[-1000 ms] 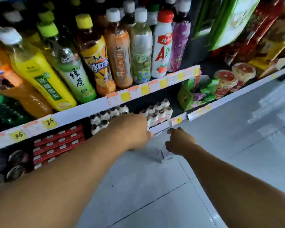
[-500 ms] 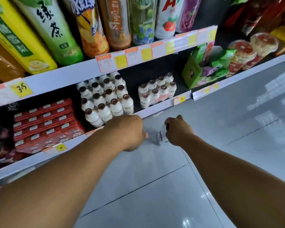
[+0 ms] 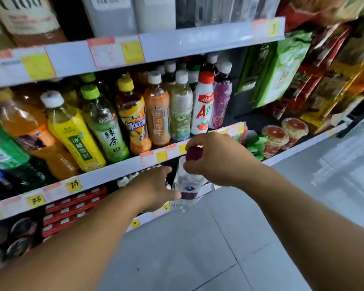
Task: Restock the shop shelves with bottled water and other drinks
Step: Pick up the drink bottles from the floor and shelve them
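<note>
A clear water bottle [image 3: 186, 185] with a dark red cap and a red-and-blue label hangs upright in front of the middle shelf's edge [image 3: 114, 171]. My right hand [image 3: 214, 158] grips it by the cap and neck from above. My left hand [image 3: 156, 189] touches the bottle's lower body from the left, thumb along its label. Behind them the middle shelf holds a row of drink bottles: a yellow iced-tea bottle [image 3: 76, 135], a green-tea bottle [image 3: 105, 127], orange, pale green, white and purple ones.
Small white milk-drink bottles [image 3: 126, 179] and red cartons [image 3: 72, 206] sit on the lower shelf, cans [image 3: 17, 238] at far left. Snack bags [image 3: 282, 68] and red-lidded cups [image 3: 275, 137] fill the right section. A grey tiled floor [image 3: 240, 238] lies below.
My right hand has lifted the water bottle from the floor up to the middle shelf's level. My left hand rose with it and now touches its body. My view tilted upward.
</note>
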A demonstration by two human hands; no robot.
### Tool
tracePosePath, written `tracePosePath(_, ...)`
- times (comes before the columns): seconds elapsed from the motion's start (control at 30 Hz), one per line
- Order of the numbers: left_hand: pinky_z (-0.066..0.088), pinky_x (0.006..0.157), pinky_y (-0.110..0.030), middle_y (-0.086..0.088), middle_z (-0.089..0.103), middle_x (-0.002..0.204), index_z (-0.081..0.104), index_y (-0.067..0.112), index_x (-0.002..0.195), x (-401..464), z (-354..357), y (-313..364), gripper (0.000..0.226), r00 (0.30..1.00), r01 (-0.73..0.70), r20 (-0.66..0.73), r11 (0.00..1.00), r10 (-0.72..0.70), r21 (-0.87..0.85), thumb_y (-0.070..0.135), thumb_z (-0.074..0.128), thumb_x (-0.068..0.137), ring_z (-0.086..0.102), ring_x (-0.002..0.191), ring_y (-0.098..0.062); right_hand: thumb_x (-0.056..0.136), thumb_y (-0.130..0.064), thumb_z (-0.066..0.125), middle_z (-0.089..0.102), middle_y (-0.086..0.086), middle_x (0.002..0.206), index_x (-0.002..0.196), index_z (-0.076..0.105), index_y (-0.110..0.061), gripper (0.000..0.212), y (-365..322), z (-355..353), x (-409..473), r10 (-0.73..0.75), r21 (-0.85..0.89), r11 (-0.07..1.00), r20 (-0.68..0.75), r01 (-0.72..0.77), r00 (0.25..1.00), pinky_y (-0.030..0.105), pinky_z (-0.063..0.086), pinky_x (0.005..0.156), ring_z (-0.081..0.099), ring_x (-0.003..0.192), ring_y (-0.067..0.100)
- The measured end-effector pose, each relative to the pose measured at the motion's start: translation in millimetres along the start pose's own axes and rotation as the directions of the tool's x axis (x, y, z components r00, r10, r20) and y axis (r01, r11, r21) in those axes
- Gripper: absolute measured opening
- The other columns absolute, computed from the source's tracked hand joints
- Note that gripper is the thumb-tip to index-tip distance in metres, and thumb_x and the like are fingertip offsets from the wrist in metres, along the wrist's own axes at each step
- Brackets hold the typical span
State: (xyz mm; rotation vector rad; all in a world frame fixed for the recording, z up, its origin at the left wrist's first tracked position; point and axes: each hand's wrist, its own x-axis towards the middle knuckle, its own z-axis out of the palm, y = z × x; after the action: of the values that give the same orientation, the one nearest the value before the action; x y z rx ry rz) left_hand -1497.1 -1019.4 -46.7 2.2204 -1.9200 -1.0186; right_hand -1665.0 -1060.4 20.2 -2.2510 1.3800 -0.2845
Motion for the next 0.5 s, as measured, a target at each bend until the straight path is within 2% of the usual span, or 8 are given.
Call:
tracePosePath(0.1,0.046,0.101,-0.033,0.021,0.059,0.125,0.054,0.038,0.117,-12.5,-32.4,11.9,0.047,0.988,-0.133,-0.104,0.971,0.115,-0.198,0.038,0.078,0.077,0.058,0.113,-0.007,0.081,-0.04,0.075,0.067,-0.012,0.082,0.099,0.07,-0.026,0.023,-35.8,-46.3,-3.9,-0.064,0.046,0.996,-0.192,0.074,0.979,0.022,0.051,0.054,0.058,0.065,0.001)
tracePosePath(0.17,0.047,0.101,-0.037,0.019,0.067,0.118,0.06,0.033,0.118,-24.0,-53.9,21.2,0.046,0.97,-0.218,-0.173,0.926,0.171,-0.309,0.032,0.081,0.076,0.062,0.109,-0.006,0.079,-0.044,0.075,0.063,-0.016,0.078,0.096,0.069,-0.027,0.025,-57.2,-73.3,-5.8,-0.09,0.075,0.99,-0.32,0.12,0.943,0.022,0.052,0.057,0.057,0.067,-0.002)
tracePosePath(0.23,0.046,0.103,-0.035,0.018,0.069,0.116,0.062,0.032,0.12,-36.6,-74.8,33.1,0.045,0.938,-0.325,-0.235,0.879,0.254,-0.349,0.027,0.08,0.079,0.062,0.109,-0.002,0.079,-0.047,0.075,0.062,-0.016,0.074,0.095,0.07,-0.026,0.027,-76.7,-98.0,-6.2,-0.109,0.102,0.98,-0.438,0.169,0.893,0.025,0.052,0.057,0.058,0.066,-0.001)
tracePosePath(0.3,0.043,0.102,-0.024,0.023,0.063,0.124,0.057,0.035,0.125,-50.4,-92.5,45.5,0.052,0.898,-0.419,-0.299,0.837,0.324,-0.352,0.029,0.081,0.079,0.056,0.112,0.005,0.079,-0.046,0.076,0.06,-0.016,0.068,0.092,0.07,-0.023,0.026,-93.6,-119.7,-5.4,-0.11,0.108,0.975,-0.534,0.197,0.838,0.024,0.048,0.055,0.058,0.063,0.001)
tracePosePath(0.37,0.04,0.089,-0.004,0.029,0.055,0.128,0.045,0.037,0.135,-64.3,-105.9,56.7,0.07,0.869,-0.472,-0.36,0.789,0.341,-0.393,0.034,0.083,0.076,0.05,0.11,0.017,0.08,-0.046,0.075,0.061,-0.013,0.066,0.088,0.07,-0.02,0.028,-108.4,-138.8,-5.3,-0.109,0.102,0.972,-0.607,0.213,0.788,0.029,0.05,0.056,0.06,0.062,0.004)
tracePosePath(0.4,0.039,0.081,0.001,0.031,0.053,0.127,0.041,0.036,0.137,-69.4,-110.7,60.9,0.075,0.857,-0.494,-0.389,0.756,0.338,-0.43,0.032,0.083,0.076,0.048,0.107,0.024,0.08,-0.047,0.075,0.062,-0.011,0.066,0.086,0.069,-0.02,0.028,-114.9,-147.1,-5.4,-0.108,0.103,0.97,-0.631,0.221,0.768,0.031,0.051,0.055,0.06,0.06,0.007)
tracePosePath(0.43,0.04,0.077,0.002,0.032,0.052,0.123,0.038,0.034,0.135,-73.9,-114.6,64.3,0.075,0.853,-0.502,-0.41,0.725,0.323,-0.471,0.03,0.083,0.076,0.047,0.103,0.027,0.08,-0.048,0.074,0.063,-0.008,0.064,0.084,0.069,-0.019,0.03,-121.0,-154.2,-5.7,-0.105,0.102,0.969,-0.651,0.224,0.752,0.031,0.051,0.054,0.06,0.059,0.009)
tracePosePath(0.5,0.042,0.081,-0.007,0.029,0.051,0.118,0.036,0.033,0.129,-82.7,-122.2,67.8,0.071,0.866,-0.483,-0.418,0.676,0.275,-0.557,0.028,0.083,0.076,0.049,0.106,0.017,0.082,-0.05,0.072,0.061,-0.005,0.062,0.082,0.066,-0.016,0.035,-131.7,-166.4,-5.8,-0.084,0.101,0.973,-0.679,0.207,0.729,0.029,0.046,0.052,0.059,0.058,0.012)
